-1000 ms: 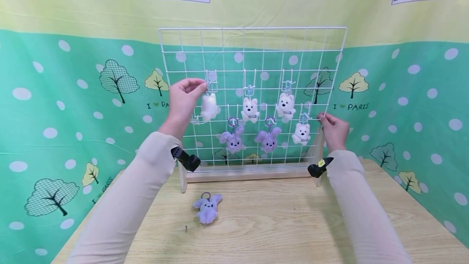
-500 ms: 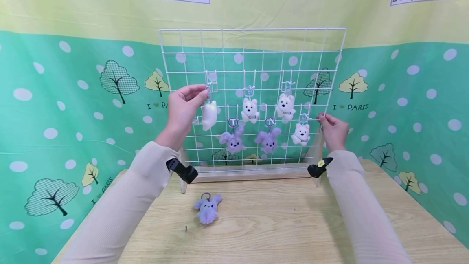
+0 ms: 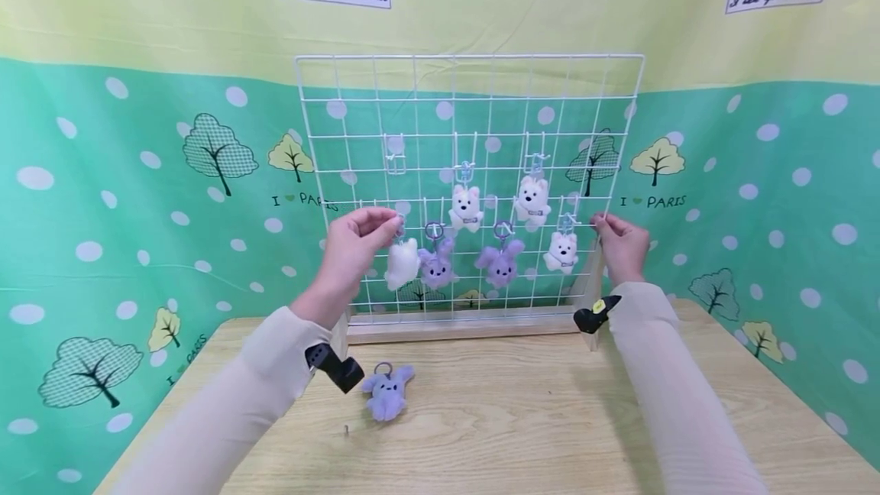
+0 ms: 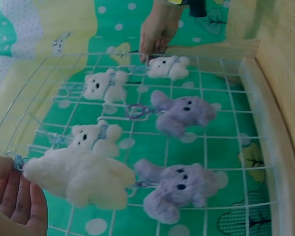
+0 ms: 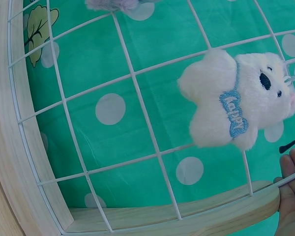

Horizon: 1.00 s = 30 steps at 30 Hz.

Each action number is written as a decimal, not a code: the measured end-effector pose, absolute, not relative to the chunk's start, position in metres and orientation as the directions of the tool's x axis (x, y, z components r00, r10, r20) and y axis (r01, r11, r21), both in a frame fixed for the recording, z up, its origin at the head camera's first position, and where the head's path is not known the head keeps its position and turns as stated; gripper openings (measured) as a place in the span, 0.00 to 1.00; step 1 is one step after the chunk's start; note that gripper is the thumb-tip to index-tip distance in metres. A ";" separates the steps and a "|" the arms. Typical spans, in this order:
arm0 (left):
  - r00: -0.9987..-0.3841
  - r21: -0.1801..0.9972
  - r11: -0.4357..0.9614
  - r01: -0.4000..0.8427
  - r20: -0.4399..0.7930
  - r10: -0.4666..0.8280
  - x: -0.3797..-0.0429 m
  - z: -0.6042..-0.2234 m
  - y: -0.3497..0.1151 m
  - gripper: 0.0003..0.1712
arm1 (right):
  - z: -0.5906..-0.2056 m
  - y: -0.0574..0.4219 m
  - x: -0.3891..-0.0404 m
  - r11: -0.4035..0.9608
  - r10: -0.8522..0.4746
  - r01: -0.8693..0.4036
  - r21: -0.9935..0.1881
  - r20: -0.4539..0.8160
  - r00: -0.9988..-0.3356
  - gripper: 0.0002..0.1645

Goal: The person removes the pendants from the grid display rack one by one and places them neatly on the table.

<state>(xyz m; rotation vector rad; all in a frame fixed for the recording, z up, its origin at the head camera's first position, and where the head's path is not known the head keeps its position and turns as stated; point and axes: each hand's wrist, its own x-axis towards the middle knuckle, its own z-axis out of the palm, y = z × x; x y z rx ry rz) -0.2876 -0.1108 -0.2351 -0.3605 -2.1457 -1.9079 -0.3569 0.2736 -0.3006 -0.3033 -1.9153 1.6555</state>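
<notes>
My left hand [image 3: 351,254] pinches the blue clasp [image 4: 18,162] at the top of a white plush dog keychain [image 3: 402,264]. The plush hangs with its back to the head view, in front of the wire grid and just left of a purple plush rabbit keychain [image 3: 435,267]. At the grid's right edge, my right hand [image 3: 622,249] grips the side wire of the white wire grid [image 3: 474,57] between thumb and fingers. Near that hand hangs another white plush dog [image 5: 226,98] with a blue name tag.
Two more white dogs [image 3: 465,208] and a second purple rabbit [image 3: 502,264] hang from hooks. A bare hook [image 3: 396,163] sits upper left. On the wooden table [image 3: 495,418] lie a purple rabbit keychain [image 3: 386,396] and a tiny dark piece [image 3: 347,430]. Wooden feet carry the grid.
My left hand has taken the white plush dog off the upper left hook and lowered it, slightly to the right. The right hand keeps its hold on the grid's edge.
</notes>
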 end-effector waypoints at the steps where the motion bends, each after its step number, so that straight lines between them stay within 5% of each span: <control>1: -0.943 0.936 0.121 0.332 0.331 0.024 -0.286 -0.238 -0.111 0.14 | -0.301 0.274 -0.357 0.206 0.524 -0.199 -0.958 0.280 -0.804 0.24; 30: -0.981 0.981 0.067 0.185 0.180 0.066 -0.243 -0.350 -0.106 0.07 | -0.301 0.274 -0.359 0.202 0.525 -0.218 -0.955 0.294 -0.799 0.23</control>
